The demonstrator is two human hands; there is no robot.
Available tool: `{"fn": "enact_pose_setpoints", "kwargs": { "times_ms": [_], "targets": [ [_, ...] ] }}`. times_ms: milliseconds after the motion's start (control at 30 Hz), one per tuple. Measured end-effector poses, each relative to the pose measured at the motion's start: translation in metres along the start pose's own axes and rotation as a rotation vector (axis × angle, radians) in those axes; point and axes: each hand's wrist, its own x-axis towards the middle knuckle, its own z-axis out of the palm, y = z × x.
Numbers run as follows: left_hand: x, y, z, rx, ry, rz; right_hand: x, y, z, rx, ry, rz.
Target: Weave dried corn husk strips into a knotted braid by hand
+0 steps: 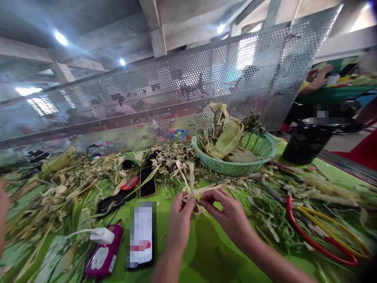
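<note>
Pale strips of dried corn husk (192, 182) stick up and out to the right from between my two hands. My left hand (183, 210) is closed on the bunched lower part of the strips, thumb pressed against the fingers. Close beside it, my right hand (222, 202) pinches at the same husk strips with thumb and forefinger. The fingers partly cover the spot where the strips meet. Below them lies the bright green tabletop (209, 247).
A green plastic basket (226, 167) holds husks. Scissors (318, 239) with red and yellow handles lie right. Left are a lit phone (141, 236), a purple power bank (104, 251), a dark phone (147, 182) and a red cutter (130, 181). A black bucket (308, 143) stands beyond; another person's hand (3, 212) shows far left.
</note>
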Motion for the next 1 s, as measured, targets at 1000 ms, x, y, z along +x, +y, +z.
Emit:
{"fn": "enact_pose_setpoints", "kwargs": {
  "times_ms": [1000],
  "targets": [
    [0.002,-0.003,0.0,0.342,-0.174,0.118,0.004,-0.004,-0.013,-0.155,-0.085,-0.293]
  ]
}}
